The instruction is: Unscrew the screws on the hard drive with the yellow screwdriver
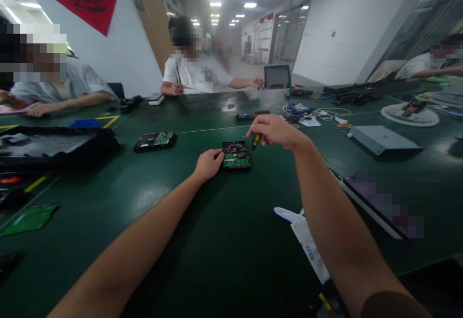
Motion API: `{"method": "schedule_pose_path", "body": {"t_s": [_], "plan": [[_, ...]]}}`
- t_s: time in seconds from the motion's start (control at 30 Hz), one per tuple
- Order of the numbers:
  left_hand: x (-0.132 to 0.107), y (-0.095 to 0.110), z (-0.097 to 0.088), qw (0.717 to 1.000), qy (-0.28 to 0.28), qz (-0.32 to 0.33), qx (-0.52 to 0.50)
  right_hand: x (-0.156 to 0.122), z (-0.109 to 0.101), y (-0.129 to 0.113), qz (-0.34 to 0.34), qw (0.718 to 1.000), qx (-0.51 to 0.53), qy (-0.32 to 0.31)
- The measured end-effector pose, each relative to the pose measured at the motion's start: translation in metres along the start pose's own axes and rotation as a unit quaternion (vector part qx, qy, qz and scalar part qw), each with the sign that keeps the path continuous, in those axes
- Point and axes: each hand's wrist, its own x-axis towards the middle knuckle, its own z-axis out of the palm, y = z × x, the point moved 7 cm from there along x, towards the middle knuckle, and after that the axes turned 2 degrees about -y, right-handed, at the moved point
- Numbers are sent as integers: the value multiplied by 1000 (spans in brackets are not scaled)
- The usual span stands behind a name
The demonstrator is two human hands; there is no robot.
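Observation:
A hard drive (237,156) lies on the green table with its green circuit board facing up. My left hand (210,164) grips its left edge, thumb on top. Just above the drive's right side, my right hand (269,130) has its fingers closed around a yellow and black screwdriver (255,141). The screwdriver points down beside the drive's right edge; I cannot tell whether its tip touches anything. To the left of these lies a second hard drive (155,141), untouched, also showing a circuit board.
A black casing (61,146) and a green circuit board (31,219) lie left. On the right are a silver box (385,140), a tablet-like device (376,204) and a white glove (307,241). Behind are an electric screwdriver (251,116) and cables (329,114). Co-workers (197,74) sit around the table.

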Motion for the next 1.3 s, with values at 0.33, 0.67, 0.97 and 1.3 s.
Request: {"method": "schedule_pose_path", "body": {"t_s": [0.33, 0.67, 0.97, 1.3], "plan": [[0, 1, 0, 1000, 2, 8, 4, 3, -3, 12, -3, 998, 47, -43], [-1, 2, 0, 1000, -8, -3, 8, 4, -2, 0, -50, 999, -13, -1], [0, 3, 0, 1000, 1, 9, 14, -1, 6, 2, -43, 993, 65, -87], [0, 2, -1, 1000, 0, 10, 10, 5, -2, 6, -25, 999, 26, -4]]}}
